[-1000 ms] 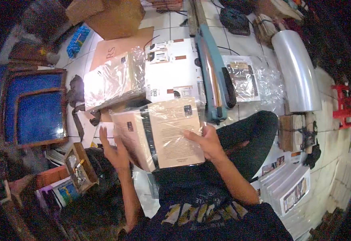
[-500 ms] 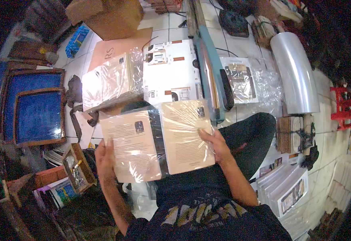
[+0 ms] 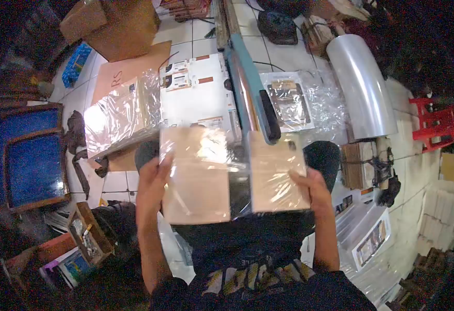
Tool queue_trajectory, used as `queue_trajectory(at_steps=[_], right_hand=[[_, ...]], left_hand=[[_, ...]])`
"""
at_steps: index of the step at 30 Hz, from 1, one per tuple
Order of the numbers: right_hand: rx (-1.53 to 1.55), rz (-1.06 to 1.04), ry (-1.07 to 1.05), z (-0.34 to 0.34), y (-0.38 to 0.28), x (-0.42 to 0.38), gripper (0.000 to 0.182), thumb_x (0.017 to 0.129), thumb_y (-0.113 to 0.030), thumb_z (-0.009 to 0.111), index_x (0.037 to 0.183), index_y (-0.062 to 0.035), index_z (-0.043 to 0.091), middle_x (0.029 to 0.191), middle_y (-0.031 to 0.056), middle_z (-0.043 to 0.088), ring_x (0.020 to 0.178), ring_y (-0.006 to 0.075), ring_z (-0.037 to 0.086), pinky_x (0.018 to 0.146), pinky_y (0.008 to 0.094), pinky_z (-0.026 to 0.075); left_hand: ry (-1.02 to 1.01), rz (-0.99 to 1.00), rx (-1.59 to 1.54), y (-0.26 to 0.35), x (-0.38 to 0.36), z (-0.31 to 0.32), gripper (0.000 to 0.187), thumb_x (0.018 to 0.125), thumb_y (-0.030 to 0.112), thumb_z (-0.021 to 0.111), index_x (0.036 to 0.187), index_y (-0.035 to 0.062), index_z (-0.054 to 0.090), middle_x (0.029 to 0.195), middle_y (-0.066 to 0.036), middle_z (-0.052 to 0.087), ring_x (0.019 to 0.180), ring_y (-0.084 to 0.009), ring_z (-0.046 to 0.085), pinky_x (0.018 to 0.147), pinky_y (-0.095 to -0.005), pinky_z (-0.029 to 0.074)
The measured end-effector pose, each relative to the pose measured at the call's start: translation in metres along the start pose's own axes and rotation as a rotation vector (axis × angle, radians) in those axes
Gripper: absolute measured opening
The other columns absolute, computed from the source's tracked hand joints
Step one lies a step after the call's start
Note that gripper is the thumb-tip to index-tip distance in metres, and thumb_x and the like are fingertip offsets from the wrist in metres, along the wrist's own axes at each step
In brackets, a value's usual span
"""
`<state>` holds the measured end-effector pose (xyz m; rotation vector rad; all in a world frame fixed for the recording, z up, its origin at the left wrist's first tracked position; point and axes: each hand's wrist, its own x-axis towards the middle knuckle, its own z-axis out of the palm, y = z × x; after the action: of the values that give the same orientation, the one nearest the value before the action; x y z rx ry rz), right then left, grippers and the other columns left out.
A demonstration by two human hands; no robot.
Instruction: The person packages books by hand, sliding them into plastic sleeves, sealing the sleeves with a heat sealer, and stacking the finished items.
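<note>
Two tan book-like pieces, a left one and a right one, hang side by side in clear plastic wrap above my lap. A strip of see-through film joins them across a gap. My left hand is closed on the left piece's outer edge. Gripping the right piece's outer edge is my right hand, its thumb on top. Print on both pieces is blurred. Just beyond them lies a long teal bar device with a black handle.
White printed sheets lie left of the bar, beside a plastic-wrapped stack. A plastic film roll lies at right, near a red stool. More wrapped pieces stand at lower right. A wooden box is at lower left.
The two wrapped pieces have moved apart, widening the film gap between them. Both hands keep their hold and are farther apart. The head view has shifted slightly to the right.
</note>
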<state>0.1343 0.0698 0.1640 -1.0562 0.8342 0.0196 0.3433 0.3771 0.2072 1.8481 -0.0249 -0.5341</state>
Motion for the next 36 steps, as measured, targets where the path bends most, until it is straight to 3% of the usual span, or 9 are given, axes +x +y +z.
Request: queue_trajectory(at_steps=[3, 9, 16, 20, 23, 25, 30, 31, 36], right_hand=[[-0.105, -0.114, 0.058, -0.025, -0.028, 0.042, 0.041, 0.086, -0.014, 0.065, 0.119, 0.0056, 0.055, 0.103, 0.0112, 0.067, 0.085, 0.0169, 0.067, 0.075, 0.0291, 0.054], [-0.164, -0.314, 0.078, -0.024, -0.091, 0.139, 0.038, 0.089, -0.017, 0.062, 0.121, 0.0031, 0.055, 0.106, 0.0098, 0.066, 0.088, 0.0159, 0.066, 0.079, 0.0288, 0.053], [-0.162, -0.379, 0.011, -0.038, -0.1, 0.185, 0.037, 0.087, -0.017, 0.065, 0.118, 0.0016, 0.057, 0.101, 0.0095, 0.068, 0.083, 0.017, 0.066, 0.074, 0.0297, 0.054], [-0.216, -0.382, -0.013, -0.045, -0.091, 0.195, 0.038, 0.087, -0.02, 0.065, 0.118, 0.0013, 0.058, 0.102, 0.0095, 0.067, 0.086, 0.0178, 0.066, 0.075, 0.0313, 0.053], [-0.391, -0.368, 0.03, -0.042, -0.098, 0.197, 0.044, 0.089, -0.025, 0.063, 0.122, 0.0035, 0.055, 0.107, 0.0145, 0.066, 0.089, 0.0225, 0.066, 0.078, 0.0348, 0.053], [-0.926, -0.519, 0.402, -0.027, -0.103, 0.188, 0.051, 0.092, -0.031, 0.058, 0.126, 0.0061, 0.05, 0.113, 0.0229, 0.062, 0.099, 0.0318, 0.063, 0.088, 0.0393, 0.049], [-0.874, -0.882, 0.382, 0.111, -0.106, 0.088, 0.061, 0.096, -0.039, 0.047, 0.136, 0.0056, 0.038, 0.131, 0.034, 0.043, 0.126, 0.0436, 0.039, 0.108, 0.0461, 0.028], [-0.996, -0.868, 0.398, 0.124, -0.096, 0.082, 0.065, 0.096, -0.041, 0.045, 0.139, 0.006, 0.031, 0.136, 0.0363, 0.035, 0.129, 0.0478, 0.032, 0.11, 0.0497, 0.024], [-1.17, -0.771, 0.495, 0.124, -0.055, 0.101, 0.069, 0.095, -0.041, 0.047, 0.138, 0.0101, 0.028, 0.135, 0.0396, 0.032, 0.129, 0.0529, 0.027, 0.11, 0.0547, 0.022]], left_hand=[[-0.019, 0.056, 0.058, 0.006, 0.051, 0.043, 0.042, 0.094, 0.037, 0.057, 0.086, -0.004, 0.064, 0.07, 0.001, 0.055, 0.064, -0.0066, 0.044, 0.055, -0.0255, 0.038], [-0.046, 0.027, -0.072, -0.039, 0.186, 0.088, 0.044, 0.093, 0.04, 0.058, 0.083, -0.0027, 0.065, 0.068, -0.001, 0.056, 0.058, -0.0082, 0.046, 0.05, -0.0274, 0.038], [-0.048, 0.005, -0.392, -0.028, 0.202, 0.107, 0.047, 0.095, 0.039, 0.055, 0.069, -0.0003, 0.061, 0.062, -0.001, 0.057, 0.054, -0.0088, 0.047, 0.048, -0.0291, 0.038], [-0.036, 0.064, -0.218, -0.038, 0.207, 0.104, 0.05, 0.093, 0.041, 0.057, 0.069, -0.0028, 0.061, 0.063, -0.006, 0.06, 0.055, -0.0139, 0.051, 0.052, -0.0332, 0.042], [0.088, 0.062, 0.042, -0.04, 0.215, 0.106, 0.055, 0.089, 0.045, 0.06, 0.066, -0.0045, 0.059, 0.061, -0.01, 0.059, 0.055, -0.0185, 0.052, 0.055, -0.0374, 0.043], [0.114, 0.14, 0.151, -0.038, 0.214, 0.105, 0.057, 0.088, 0.047, 0.06, 0.066, -0.0055, 0.06, 0.06, -0.014, 0.058, 0.056, -0.0216, 0.053, 0.057, -0.0393, 0.043], [0.079, -0.004, 0.029, -0.032, 0.208, 0.106, 0.058, 0.087, 0.049, 0.058, 0.069, -0.0061, 0.062, 0.063, -0.015, 0.06, 0.059, -0.0218, 0.054, 0.06, -0.0392, 0.044], [0.066, -0.007, 0.012, -0.03, 0.208, 0.104, 0.059, 0.086, 0.05, 0.058, 0.07, -0.0064, 0.063, 0.064, -0.015, 0.061, 0.06, -0.022, 0.056, 0.061, -0.039, 0.044], [0.054, -0.022, -0.053, -0.029, 0.21, 0.105, 0.064, 0.084, 0.055, 0.058, 0.071, -0.0069, 0.063, 0.068, -0.017, 0.063, 0.064, -0.023, 0.059, 0.063, -0.0382, 0.045]])
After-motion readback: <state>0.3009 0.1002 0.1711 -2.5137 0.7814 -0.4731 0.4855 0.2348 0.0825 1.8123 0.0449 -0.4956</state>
